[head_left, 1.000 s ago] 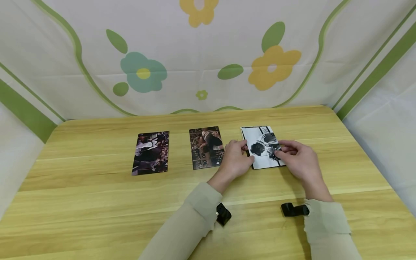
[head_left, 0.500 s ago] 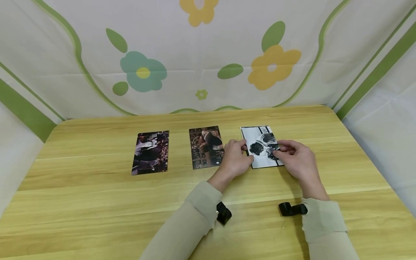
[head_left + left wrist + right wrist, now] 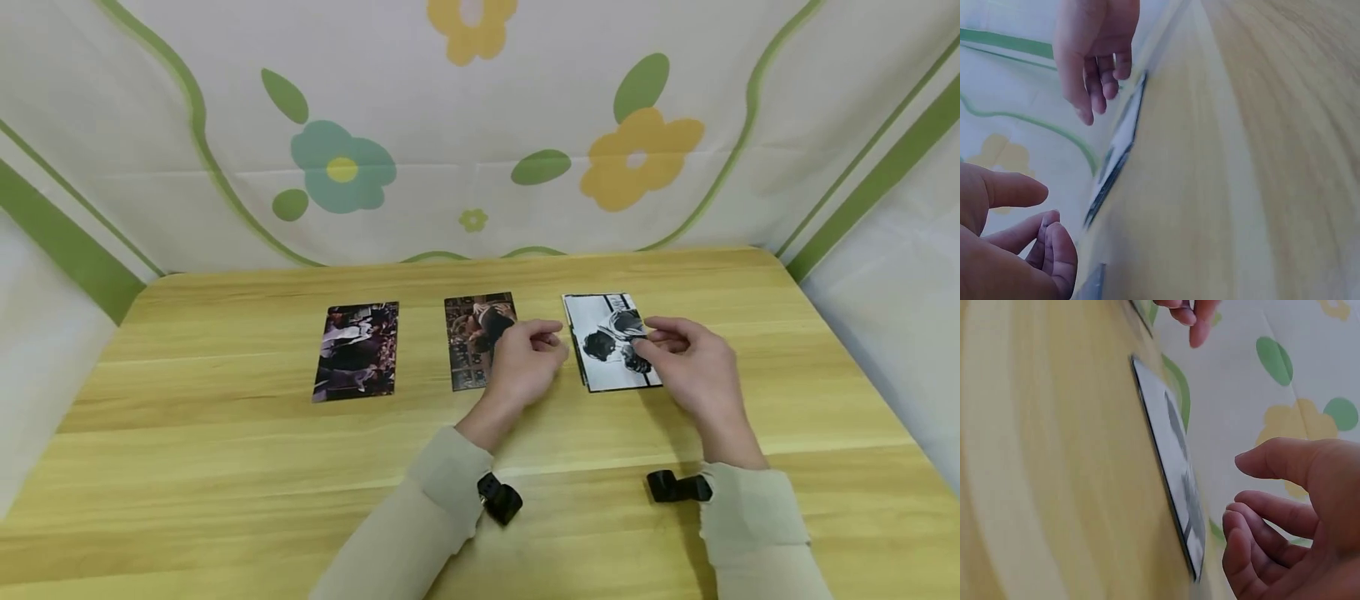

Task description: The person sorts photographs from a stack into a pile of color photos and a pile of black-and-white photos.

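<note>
A black-and-white photo card point(image 3: 611, 354) lies on the right of the table, with the edges of at least one more card showing under its left side. My right hand point(image 3: 693, 358) hovers at its right edge. In the right wrist view a gap shows between those loosely bent fingers point(image 3: 1279, 512) and the card, and nothing is held. My left hand point(image 3: 523, 358) is off the pile's left side, fingers loosely curled around nothing. It overlaps the middle photo card point(image 3: 471, 342) and hides its lower right part. Further left lies a dark photo card point(image 3: 356, 352).
The three card spots form a row across the wood-grain table point(image 3: 247, 475). A floral cloth point(image 3: 465, 125) hangs behind the table's back edge, with more white cloth at both sides. Each wrist carries a small black camera point(image 3: 500, 498) on its sleeve.
My left hand has let go of the pile's left edge and moved left, over the middle card. The right hand has stayed near the right edge. The head view has shifted slightly.
</note>
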Available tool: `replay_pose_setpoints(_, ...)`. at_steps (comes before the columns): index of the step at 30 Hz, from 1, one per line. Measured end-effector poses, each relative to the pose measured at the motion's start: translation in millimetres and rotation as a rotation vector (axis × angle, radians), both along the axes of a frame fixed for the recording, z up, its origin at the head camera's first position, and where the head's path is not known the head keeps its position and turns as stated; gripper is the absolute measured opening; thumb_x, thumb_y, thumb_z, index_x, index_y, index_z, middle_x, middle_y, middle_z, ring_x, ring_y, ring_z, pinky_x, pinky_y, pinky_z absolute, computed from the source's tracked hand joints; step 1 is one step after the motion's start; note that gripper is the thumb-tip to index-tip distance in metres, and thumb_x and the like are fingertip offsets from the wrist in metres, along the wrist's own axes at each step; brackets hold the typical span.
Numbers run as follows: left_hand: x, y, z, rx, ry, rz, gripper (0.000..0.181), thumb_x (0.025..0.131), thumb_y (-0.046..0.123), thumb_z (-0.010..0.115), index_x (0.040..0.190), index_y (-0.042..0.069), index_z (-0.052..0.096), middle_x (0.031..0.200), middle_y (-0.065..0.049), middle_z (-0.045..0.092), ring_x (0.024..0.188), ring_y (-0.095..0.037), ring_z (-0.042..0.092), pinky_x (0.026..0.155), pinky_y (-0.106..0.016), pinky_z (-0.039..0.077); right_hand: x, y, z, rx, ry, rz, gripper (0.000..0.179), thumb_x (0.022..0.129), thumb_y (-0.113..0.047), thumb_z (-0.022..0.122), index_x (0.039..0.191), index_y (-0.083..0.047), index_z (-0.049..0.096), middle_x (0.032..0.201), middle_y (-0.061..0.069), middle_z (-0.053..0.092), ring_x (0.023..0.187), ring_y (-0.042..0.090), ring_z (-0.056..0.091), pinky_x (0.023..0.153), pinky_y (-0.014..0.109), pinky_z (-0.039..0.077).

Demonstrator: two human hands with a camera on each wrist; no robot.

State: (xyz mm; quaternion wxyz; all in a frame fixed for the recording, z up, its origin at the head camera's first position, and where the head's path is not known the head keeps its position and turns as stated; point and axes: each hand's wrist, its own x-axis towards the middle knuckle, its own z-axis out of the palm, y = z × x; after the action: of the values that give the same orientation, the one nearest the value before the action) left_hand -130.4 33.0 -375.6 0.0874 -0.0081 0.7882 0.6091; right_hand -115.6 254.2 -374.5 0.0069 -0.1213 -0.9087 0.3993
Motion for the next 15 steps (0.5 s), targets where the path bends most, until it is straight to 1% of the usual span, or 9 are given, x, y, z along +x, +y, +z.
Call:
replay_pose_setpoints(3, 2.5, -10.2, 6.9, 0.034, 0.009, 0.017, 0.032, 0.098, 0.008, 0.074, 0.129, 0.004, 0.077, 0.109, -0.007, 0.075, 0.094, -0.014, 0.065, 0.084, -0.026, 0.054, -0.6, -10.8, 6.1, -0.008, 0.028, 0.032, 0.049, 0.101, -0.039, 0.074, 0.142, -0.014, 0.070, 0.125, 0.009, 0.074, 0.109, 0.019, 0.065, 0.081, 0.018, 0.050)
replay_pose_setpoints(7, 5.7, -30.0, 12.1, 0.071, 0.000, 0.052, 0.031, 0.098, 0.010, 0.076, 0.129, 0.005, 0.076, 0.112, -0.007, 0.073, 0.100, -0.018, 0.064, 0.089, -0.032, 0.055, -1.2, -28.8, 13.3, -0.042, 0.047, 0.078, 0.048, 0.100, -0.040, 0.075, 0.141, -0.015, 0.071, 0.123, 0.007, 0.074, 0.109, 0.019, 0.065, 0.078, 0.017, 0.050)
replay_pose_setpoints(9, 6.9, -42.0, 12.5, 0.077, -0.014, 0.081, 0.031, 0.098, 0.009, 0.076, 0.129, 0.006, 0.076, 0.113, -0.007, 0.073, 0.102, -0.019, 0.064, 0.091, -0.033, 0.056, -1.9, -37.8, 16.2, -0.059, 0.046, 0.095, 0.049, 0.100, -0.041, 0.076, 0.141, -0.015, 0.071, 0.124, 0.007, 0.074, 0.110, 0.020, 0.066, 0.077, 0.019, 0.051)
replay_pose_setpoints(12, 8.8, -61.9, 11.2, 0.062, -0.027, 0.135, 0.030, 0.098, 0.009, 0.076, 0.128, 0.007, 0.076, 0.114, -0.006, 0.072, 0.103, -0.020, 0.064, 0.090, -0.031, 0.056, -3.3, -50.3, 18.8, -0.072, 0.039, 0.126, 0.051, 0.100, -0.042, 0.076, 0.143, -0.015, 0.069, 0.125, 0.008, 0.074, 0.112, 0.023, 0.067, 0.079, 0.024, 0.052)
replay_pose_setpoints(15, 11.1, -82.5, 7.8, 0.042, -0.021, 0.185, 0.030, 0.098, 0.008, 0.076, 0.128, 0.006, 0.076, 0.117, -0.010, 0.073, 0.104, -0.021, 0.064, 0.088, -0.028, 0.055, -4.9, -61.4, 19.0, -0.072, 0.038, 0.152, 0.051, 0.100, -0.042, 0.075, 0.143, -0.014, 0.069, 0.126, 0.009, 0.074, 0.113, 0.026, 0.068, 0.081, 0.030, 0.054)
